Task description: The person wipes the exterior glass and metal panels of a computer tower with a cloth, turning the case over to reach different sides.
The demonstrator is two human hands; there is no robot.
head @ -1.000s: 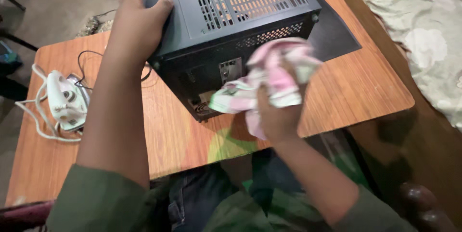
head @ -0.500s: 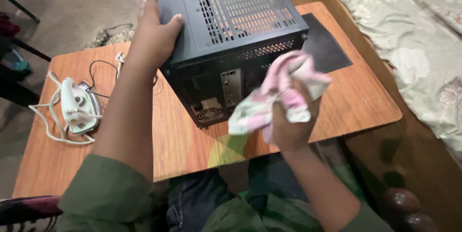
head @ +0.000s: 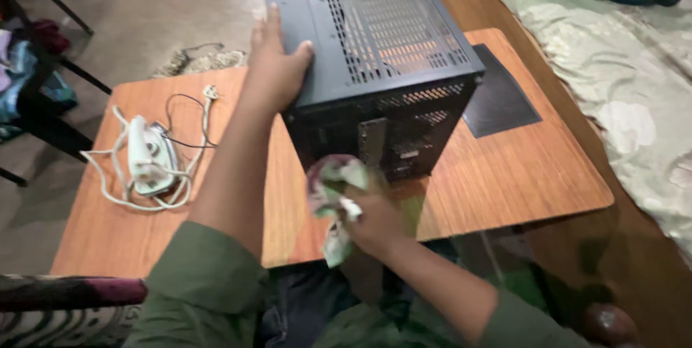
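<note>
A black perforated computer case (head: 375, 52) stands on a wooden table (head: 533, 175). My left hand (head: 277, 67) lies flat on the case's top left edge and steadies it. My right hand (head: 371, 222) is closed on a crumpled pink, white and green cloth (head: 333, 193). The cloth is pressed against the lower part of the case's near panel, just above the table's front edge.
A white clothes iron (head: 148, 157) with its coiled cord lies on the left of the table. A flat black panel (head: 497, 95) lies right of the case. A bed with a pale patterned cover (head: 620, 81) runs along the right. Chair legs and clothes (head: 32, 81) stand far left.
My right hand with the cloth has moved left and down, from the case's right front corner to the lower middle of its near panel. My left hand stays on the case.
</note>
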